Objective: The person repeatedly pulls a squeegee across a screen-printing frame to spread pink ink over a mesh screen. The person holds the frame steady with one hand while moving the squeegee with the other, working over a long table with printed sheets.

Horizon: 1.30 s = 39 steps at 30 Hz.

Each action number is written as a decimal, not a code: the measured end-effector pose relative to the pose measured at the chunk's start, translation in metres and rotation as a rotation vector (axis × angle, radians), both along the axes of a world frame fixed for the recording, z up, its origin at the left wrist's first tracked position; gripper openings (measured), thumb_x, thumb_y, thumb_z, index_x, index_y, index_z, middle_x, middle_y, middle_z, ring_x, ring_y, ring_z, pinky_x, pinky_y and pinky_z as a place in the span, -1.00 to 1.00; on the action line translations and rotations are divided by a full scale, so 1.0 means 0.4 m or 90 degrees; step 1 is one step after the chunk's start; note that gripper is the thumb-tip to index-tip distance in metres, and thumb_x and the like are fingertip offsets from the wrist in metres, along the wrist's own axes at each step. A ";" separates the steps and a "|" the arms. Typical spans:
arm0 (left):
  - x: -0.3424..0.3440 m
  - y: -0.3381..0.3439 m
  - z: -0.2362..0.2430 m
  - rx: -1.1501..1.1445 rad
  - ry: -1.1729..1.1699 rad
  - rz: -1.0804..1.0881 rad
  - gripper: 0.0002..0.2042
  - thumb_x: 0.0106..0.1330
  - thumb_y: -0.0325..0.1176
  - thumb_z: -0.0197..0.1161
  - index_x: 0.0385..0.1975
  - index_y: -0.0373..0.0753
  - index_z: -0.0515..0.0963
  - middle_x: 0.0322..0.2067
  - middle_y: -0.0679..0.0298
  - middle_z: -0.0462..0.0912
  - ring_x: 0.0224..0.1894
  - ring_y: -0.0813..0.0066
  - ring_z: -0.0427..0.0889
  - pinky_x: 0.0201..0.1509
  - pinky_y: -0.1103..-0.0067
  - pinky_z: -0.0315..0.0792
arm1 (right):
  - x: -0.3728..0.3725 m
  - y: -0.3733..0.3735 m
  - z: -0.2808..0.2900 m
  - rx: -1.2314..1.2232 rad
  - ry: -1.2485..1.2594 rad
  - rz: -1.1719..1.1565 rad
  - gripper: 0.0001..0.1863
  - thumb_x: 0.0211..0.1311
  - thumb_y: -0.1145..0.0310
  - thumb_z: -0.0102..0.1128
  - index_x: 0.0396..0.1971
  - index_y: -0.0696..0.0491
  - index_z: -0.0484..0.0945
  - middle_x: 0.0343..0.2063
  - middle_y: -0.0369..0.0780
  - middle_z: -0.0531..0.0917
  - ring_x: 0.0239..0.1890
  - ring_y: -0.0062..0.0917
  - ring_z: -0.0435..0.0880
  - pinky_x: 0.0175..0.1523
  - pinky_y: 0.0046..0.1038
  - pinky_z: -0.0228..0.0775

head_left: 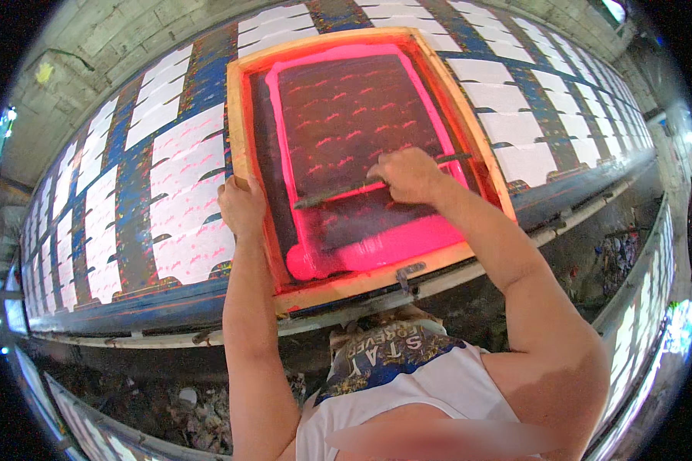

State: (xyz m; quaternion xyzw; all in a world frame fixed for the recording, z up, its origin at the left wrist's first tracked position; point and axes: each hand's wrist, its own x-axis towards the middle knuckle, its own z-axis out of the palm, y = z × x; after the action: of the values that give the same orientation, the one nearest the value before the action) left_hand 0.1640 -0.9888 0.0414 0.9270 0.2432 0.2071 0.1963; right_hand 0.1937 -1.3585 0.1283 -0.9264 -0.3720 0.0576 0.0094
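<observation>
Wooden printing frame (342,288) lies over the long table (92,319), directly ahead of the person. Right hand (407,177) is closed around the squeegee (332,197), which extends to both sides of the fist and slants across the screen (354,115), its left end nearer. Left hand (242,203) is curled over the frame's left rail. Contents of frame: pink ink (396,247), pooled broadly at the near end, with narrower bands along the left, right and far edges. White pieces (192,242) immediately left carry pink marks.
</observation>
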 end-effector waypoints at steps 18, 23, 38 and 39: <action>-0.009 -0.032 0.047 0.041 0.134 0.039 -0.50 0.51 0.05 0.41 0.04 -0.36 0.72 0.08 -0.15 0.79 0.16 -0.22 0.78 0.23 -0.01 0.68 | -0.448 -0.101 -0.047 0.173 -0.015 0.050 -0.28 0.38 -0.28 0.38 0.18 0.07 0.76 0.02 -0.01 0.76 0.18 -0.10 0.73 0.33 -0.06 0.55; 0.011 -0.012 0.012 0.090 0.125 0.046 -0.47 0.50 0.11 0.40 0.00 -0.37 0.73 0.00 -0.15 0.82 0.07 -0.25 0.82 0.17 -0.04 0.68 | -0.420 -0.272 -0.030 0.326 0.029 0.072 -0.46 0.46 -0.11 0.37 0.12 0.05 0.77 0.00 -0.12 0.81 0.16 -0.15 0.75 0.32 -0.05 0.55; 0.033 -0.010 0.005 0.112 0.170 0.099 -0.41 0.49 0.20 0.40 -0.20 -0.39 0.75 -0.12 -0.18 0.81 -0.02 -0.28 0.80 0.09 -0.04 0.63 | -0.156 -0.690 -0.122 0.404 -0.065 -0.362 -0.22 0.24 0.47 0.53 0.49 0.12 0.49 0.27 0.13 0.66 0.36 0.14 0.57 0.48 0.04 0.45; 0.034 -0.011 0.010 0.093 0.177 0.099 -0.41 0.49 0.20 0.41 -0.20 -0.40 0.75 -0.11 -0.17 0.80 -0.02 -0.28 0.79 0.09 -0.04 0.63 | -0.131 -0.683 -0.126 0.409 -0.036 -0.363 -0.18 0.24 0.47 0.53 0.52 0.11 0.45 0.27 0.13 0.66 0.35 0.15 0.57 0.48 0.04 0.45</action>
State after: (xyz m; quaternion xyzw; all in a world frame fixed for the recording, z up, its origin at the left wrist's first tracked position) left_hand 0.1778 -0.9932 0.0452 0.9369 0.3235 0.1087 0.0765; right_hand 0.1413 -1.6316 0.0781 -0.9433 -0.1006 -0.0915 0.3027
